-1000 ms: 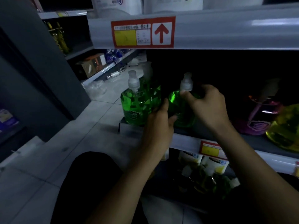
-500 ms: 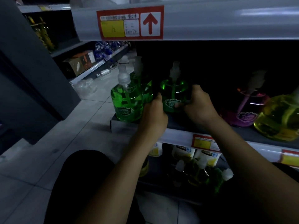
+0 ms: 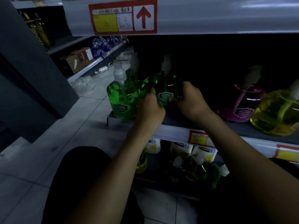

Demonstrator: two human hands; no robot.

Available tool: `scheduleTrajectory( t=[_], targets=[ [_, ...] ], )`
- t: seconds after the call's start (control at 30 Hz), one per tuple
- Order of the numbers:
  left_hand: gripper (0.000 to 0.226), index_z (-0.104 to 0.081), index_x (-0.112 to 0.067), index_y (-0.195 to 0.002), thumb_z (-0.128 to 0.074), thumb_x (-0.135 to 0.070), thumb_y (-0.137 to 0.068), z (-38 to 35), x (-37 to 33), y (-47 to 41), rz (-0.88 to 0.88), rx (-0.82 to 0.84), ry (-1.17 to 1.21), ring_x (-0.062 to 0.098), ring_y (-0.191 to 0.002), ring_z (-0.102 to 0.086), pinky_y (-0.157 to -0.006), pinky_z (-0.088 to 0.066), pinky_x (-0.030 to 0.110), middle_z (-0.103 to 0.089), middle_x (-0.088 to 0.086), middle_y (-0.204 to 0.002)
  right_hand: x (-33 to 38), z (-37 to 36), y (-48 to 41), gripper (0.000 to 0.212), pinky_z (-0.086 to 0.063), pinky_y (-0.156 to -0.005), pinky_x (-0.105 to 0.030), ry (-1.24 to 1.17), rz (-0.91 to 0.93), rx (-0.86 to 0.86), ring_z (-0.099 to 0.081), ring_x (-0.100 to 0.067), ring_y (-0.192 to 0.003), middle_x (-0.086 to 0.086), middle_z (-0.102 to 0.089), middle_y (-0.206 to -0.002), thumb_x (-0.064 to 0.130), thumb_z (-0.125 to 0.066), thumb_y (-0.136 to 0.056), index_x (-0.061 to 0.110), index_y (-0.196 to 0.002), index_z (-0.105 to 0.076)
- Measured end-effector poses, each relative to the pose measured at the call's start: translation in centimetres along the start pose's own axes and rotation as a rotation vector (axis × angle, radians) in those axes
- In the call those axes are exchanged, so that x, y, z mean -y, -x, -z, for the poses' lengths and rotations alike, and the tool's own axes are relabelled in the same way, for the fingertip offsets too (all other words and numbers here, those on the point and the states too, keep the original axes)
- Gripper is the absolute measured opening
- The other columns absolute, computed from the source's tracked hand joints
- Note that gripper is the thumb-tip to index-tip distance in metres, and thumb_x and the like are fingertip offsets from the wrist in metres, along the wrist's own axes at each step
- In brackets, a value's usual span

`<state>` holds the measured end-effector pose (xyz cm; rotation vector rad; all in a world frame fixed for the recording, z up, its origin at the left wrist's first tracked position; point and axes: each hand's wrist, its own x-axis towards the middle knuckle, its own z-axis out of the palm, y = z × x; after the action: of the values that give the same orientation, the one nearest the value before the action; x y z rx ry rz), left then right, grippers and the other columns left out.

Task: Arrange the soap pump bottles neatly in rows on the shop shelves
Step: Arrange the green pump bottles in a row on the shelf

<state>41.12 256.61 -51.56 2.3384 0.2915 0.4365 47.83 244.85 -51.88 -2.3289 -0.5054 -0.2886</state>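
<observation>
The green bottle (image 3: 167,88) I'm setting stands on the shelf (image 3: 174,134) near its left end, a little back from the front edge, label facing me. My left hand (image 3: 149,109) and right hand (image 3: 191,101) clasp its two sides, fingers wrapped on it. Best now, I judge, to slide it level with the front green bottle (image 3: 123,101) at the left corner, keeping it upright, pump straight, well apart from the pink bottle (image 3: 239,107).
</observation>
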Motion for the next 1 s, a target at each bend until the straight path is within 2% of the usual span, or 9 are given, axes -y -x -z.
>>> scheduleTrajectory(
  t=[0.1,0.17,0.23,0.3,0.43,0.53,0.63,0.83,1.0],
  targets=[
    [0.043,-0.054,-0.014,-0.13,-0.057,-0.012,-0.088,0.1,-0.4,2.2,-0.097,-0.178,0.08,0.017,-0.095,-0.063,-0.075,-0.053,0.024,-0.064,0.008,-0.114,0.3,2.9,2.7,0.05,-0.046,-0.092,-0.028,0.043,0.127,-0.116,-0.056,-0.027,-0.115,-0.014,-0.06,-0.124,0.011,-0.066,-0.084,0.008,-0.131,-0.048],
    [0.02,-0.065,-0.015,-0.102,-0.059,-0.012,-0.083,-0.6,-0.8,5.0,-0.244,-0.22,0.127,0.014,-0.078,-0.061,-0.067,-0.051,0.027,-0.065,0.003,-0.095,0.1,5.8,5.5,0.032,-0.044,-0.084,-0.019,0.065,0.209,-0.193,-0.062,-0.018,-0.104,-0.007,-0.067,-0.111,0.01,-0.06,-0.085,0.01,-0.117,-0.06],
    [0.004,-0.06,-0.016,-0.081,-0.057,-0.015,-0.083,-2.0,-1.0,8.3,-0.345,-0.107,0.128,0.012,-0.061,-0.054,-0.055,-0.043,0.028,-0.061,0.0,-0.073,-1.0,8.5,8.9,0.02,-0.045,-0.073,-0.021,0.068,0.215,-0.193,-0.063,-0.011,-0.085,-0.003,-0.069,-0.091,0.012,-0.053,-0.082,0.012,-0.097,-0.066],
    [0.011,-0.055,-0.015,-0.073,-0.053,-0.019,-0.083,-4.3,-1.0,11.0,-0.4,0.08,0.074,0.017,-0.058,-0.051,-0.053,-0.042,0.034,-0.057,0.001,-0.065,-2.8,9.8,12.5,0.019,-0.043,-0.062,-0.022,0.067,0.158,-0.146,-0.057,-0.008,-0.067,0.001,-0.065,-0.076,0.014,-0.049,-0.076,0.014,-0.086,-0.065],
    [0.009,-0.063,-0.015,-0.081,-0.055,-0.017,-0.082,-10.7,-0.2,13.6,-0.374,0.395,-0.044,0.027,-0.079,-0.061,-0.066,-0.051,0.04,-0.067,0.008,-0.082,-9.7,8.6,19.4,0.012,-0.043,-0.059,-0.021,0.225,-0.058,0.037,-0.058,-0.009,-0.058,0.001,-0.062,-0.072,0.013,-0.056,-0.074,0.016,-0.084,-0.062],
    [0.023,-0.064,-0.017,-0.105,-0.056,-0.015,-0.084,-16.4,1.8,14.5,-0.262,0.658,-0.123,0.03,-0.097,-0.061,-0.08,-0.053,0.04,-0.066,0.011,-0.101,-15.2,6.6,22.3,0.023,-0.051,-0.068,-0.038,0.366,-0.206,0.215,-0.065,-0.038,-0.081,-0.016,-0.065,-0.093,0.013,-0.069,-0.077,0.01,-0.099,-0.063],
    [0.037,-0.055,-0.016,-0.122,-0.054,-0.011,-0.085,-20.5,3.9,14.6,-0.154,0.83,-0.113,0.031,-0.104,-0.059,-0.086,-0.052,0.039,-0.063,0.012,-0.11,-18.1,5.5,22.4,0.051,-0.05,-0.081,-0.043,0.438,-0.297,0.326,-0.06,-0.043,-0.101,-0.022,-0.057,-0.115,0.022,-0.069,-0.082,0.007,-0.128,-0.053],
    [0.035,-0.049,-0.012,-0.121,-0.055,-0.006,-0.086,-24.6,5.2,13.8,-0.009,0.822,-0.073,0.03,-0.105,-0.057,-0.086,-0.047,0.035,-0.06,0.013,-0.112,-20.8,2.1,19.5,0.069,-0.042,-0.094,-0.041,0.442,-0.318,0.538,-0.053,-0.035,-0.119,-0.021,-0.054,-0.132,0.029,-0.061,-0.089,0.013,-0.146,-0.027],
    [0.058,-0.034,-0.01,-0.14,-0.056,-0.004,-0.086,-26.2,4.9,13.0,0.057,0.802,-0.078,0.033,-0.123,-0.047,-0.101,-0.042,0.039,-0.049,0.015,-0.134,-20.7,0.6,19.0,0.045,-0.047,-0.09,-0.044,0.348,-0.346,0.458,-0.062,-0.035,-0.108,-0.017,-0.064,-0.12,0.022,-0.052,-0.093,0.014,-0.134,-0.035]
  ],
)
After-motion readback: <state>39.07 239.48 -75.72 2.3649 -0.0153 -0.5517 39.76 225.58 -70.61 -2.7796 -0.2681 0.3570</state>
